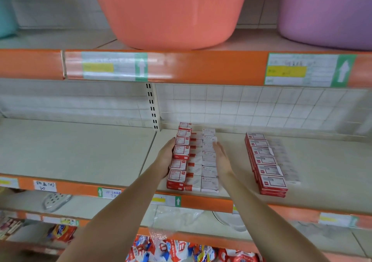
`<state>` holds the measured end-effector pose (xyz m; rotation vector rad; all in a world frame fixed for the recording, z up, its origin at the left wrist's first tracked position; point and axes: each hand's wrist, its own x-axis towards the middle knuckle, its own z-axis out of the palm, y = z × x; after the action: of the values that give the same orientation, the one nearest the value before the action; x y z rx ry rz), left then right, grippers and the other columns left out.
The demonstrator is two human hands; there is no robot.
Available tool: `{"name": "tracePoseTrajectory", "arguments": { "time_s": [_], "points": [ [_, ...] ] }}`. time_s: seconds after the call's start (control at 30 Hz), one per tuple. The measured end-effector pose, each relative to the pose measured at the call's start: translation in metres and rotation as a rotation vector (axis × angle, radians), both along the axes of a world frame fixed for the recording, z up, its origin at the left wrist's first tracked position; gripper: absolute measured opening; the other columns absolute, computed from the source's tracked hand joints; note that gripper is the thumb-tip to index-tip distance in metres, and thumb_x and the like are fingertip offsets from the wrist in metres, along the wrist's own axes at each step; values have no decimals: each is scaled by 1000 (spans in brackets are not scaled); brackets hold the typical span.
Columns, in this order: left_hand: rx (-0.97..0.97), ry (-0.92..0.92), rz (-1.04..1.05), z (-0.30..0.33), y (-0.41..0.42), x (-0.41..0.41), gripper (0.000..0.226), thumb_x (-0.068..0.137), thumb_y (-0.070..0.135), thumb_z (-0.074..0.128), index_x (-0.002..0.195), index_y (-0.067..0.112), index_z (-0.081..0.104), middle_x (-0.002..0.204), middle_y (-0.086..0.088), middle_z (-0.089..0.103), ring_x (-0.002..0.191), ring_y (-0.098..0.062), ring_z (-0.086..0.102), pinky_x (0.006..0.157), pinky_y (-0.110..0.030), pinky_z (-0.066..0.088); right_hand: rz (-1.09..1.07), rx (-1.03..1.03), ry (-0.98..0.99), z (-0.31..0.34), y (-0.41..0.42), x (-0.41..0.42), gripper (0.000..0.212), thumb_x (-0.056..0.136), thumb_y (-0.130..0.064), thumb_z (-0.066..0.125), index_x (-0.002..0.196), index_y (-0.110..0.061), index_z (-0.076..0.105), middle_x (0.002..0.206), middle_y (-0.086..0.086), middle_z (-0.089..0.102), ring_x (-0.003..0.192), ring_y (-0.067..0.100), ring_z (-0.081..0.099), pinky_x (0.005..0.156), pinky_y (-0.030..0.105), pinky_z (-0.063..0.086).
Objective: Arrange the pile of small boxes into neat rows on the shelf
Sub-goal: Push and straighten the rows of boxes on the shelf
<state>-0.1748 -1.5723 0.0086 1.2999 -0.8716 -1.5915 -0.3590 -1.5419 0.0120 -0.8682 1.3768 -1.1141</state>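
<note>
The block of small boxes [192, 158] lies on the shelf [80, 151] directly between the hands, its long axis running from the front edge back toward the wall. The left hand [166, 159] lies flat against its red side and the right hand [221, 159] against its white side, fingers straight, gripping nothing. Box print is too blurred to read; a handwritten tag [44, 185] seems to show "30".

Small red-and-white boxes [193, 159] lie in neat rows on the shelf [231, 161].
</note>
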Motion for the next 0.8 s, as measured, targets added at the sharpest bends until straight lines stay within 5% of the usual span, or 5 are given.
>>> {"name": "tracePoseTrajectory", "arguments": {
  "time_s": [0.17,0.5,0.6,0.7,0.8],
  "points": [
    [8,-13,-19,-4,-3,-4,40,94,51,57,105,16,73,97,-9,76,84,-25,75,73,-36,58,8,23,60,-3,-3,1,72,94,-66,39,155,-38,14,162,-3,21,147,30,21,115,55,20],
    [-76,-113,-108,5,-12,7,42,102,45,43,121,14,64,107,-7,74,96,-23,72,78,-36,56,-106,-132,215,20,-13,-2,69,96,-63,40,154,-29,24,157,-1,34,143,26,33,117,46,27],
    [-100,-130,-94,10,-17,6,36,104,42,39,117,18,63,110,-2,71,100,-16,67,79,-30,51,-55,-199,160,40,-23,13,63,100,-56,38,155,-28,24,159,-7,28,146,20,27,116,41,24],
    [-68,-95,-81,13,-29,4,41,102,52,38,121,24,61,121,0,66,116,-18,59,101,-39,45,-30,-168,73,50,-36,37,62,99,-58,36,154,-33,23,157,-9,28,145,19,26,113,40,25],
    [-73,-41,-102,19,-36,1,40,104,50,33,110,25,64,106,2,74,99,-14,69,86,-36,51,-11,-107,-28,49,-51,61,72,93,-67,37,154,-34,20,159,-3,27,144,25,28,117,47,23]
  ]
}}
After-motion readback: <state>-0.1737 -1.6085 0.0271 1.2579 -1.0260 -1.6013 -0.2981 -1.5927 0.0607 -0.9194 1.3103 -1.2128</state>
